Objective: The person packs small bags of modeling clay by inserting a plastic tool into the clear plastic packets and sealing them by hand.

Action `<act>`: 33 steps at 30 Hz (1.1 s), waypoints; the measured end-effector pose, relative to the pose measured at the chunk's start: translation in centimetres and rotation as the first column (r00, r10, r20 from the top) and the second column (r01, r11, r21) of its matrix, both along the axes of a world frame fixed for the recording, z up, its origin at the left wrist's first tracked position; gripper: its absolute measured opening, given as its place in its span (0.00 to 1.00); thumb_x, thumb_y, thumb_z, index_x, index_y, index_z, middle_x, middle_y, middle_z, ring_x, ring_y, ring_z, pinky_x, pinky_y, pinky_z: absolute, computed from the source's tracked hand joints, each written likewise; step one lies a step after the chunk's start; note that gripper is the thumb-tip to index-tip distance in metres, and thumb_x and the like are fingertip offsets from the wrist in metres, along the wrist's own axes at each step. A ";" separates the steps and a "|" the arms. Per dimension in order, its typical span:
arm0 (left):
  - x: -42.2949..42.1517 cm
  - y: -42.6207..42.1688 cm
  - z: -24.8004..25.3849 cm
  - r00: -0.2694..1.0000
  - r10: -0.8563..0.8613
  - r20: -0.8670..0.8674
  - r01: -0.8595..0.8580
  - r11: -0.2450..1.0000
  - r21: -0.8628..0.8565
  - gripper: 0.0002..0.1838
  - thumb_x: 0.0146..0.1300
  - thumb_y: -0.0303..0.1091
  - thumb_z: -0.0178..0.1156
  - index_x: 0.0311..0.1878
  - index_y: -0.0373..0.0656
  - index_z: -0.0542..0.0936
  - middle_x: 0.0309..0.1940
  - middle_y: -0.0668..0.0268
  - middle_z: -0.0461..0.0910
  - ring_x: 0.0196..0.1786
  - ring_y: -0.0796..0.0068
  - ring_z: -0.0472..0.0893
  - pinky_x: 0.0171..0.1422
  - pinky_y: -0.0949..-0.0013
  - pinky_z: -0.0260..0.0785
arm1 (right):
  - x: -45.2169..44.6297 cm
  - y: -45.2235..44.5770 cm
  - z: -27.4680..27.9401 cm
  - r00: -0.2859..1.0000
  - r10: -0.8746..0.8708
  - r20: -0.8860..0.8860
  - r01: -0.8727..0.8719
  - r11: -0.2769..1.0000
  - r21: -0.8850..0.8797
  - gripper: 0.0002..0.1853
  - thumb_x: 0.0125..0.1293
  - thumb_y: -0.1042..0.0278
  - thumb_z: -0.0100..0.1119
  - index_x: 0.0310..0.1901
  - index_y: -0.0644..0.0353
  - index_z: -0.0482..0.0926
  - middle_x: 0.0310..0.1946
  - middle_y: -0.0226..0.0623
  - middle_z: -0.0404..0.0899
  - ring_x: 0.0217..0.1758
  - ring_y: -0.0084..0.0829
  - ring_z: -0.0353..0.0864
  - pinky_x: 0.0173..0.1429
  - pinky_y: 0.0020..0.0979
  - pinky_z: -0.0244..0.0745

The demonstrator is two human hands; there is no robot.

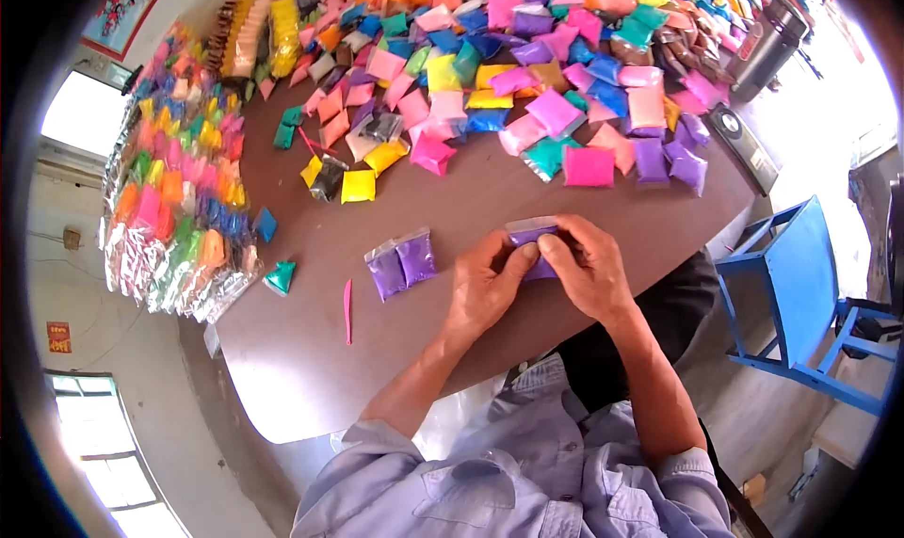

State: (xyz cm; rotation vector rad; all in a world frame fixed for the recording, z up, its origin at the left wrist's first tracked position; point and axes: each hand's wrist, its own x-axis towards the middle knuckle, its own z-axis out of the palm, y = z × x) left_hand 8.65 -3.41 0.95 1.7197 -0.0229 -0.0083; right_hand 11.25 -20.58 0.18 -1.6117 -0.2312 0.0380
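Note:
Both my hands grip one small clear packet of purple clay-like stuff [534, 231] just above the brown table. My left hand [483, 276] pinches its left side, fingers curled behind it. From the right, my right hand [586, 267] holds it with the thumb pressed on the front, close to the left thumb. Part of the packet is hidden by the fingers. To the left of my hands, two more purple packets [402, 263] lie side by side on the table. Farther left is a thin pink plastic stick [348, 312].
A large heap of colourful packets [527, 58] covers the far side of the brown table [311, 378]. Bagged packets [174, 190] are stacked along the left edge. A steel flask [770, 47] and a flat silver device [744, 147] are at the right. A blue stool [800, 284] stands beyond the right edge.

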 end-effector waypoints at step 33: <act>0.2 1.0 0.7 0.983 -0.130 -0.127 0.107 0.979 -0.171 0.14 0.69 0.27 0.71 0.53 0.33 0.80 0.41 0.64 0.87 0.43 0.83 0.83 0.47 0.73 0.79 | -0.5 0.1 0.2 0.999 -0.053 0.003 0.053 0.994 -0.097 0.08 0.68 0.79 0.64 0.48 0.67 0.82 0.33 0.38 0.79 0.35 0.29 0.79 0.41 0.29 0.74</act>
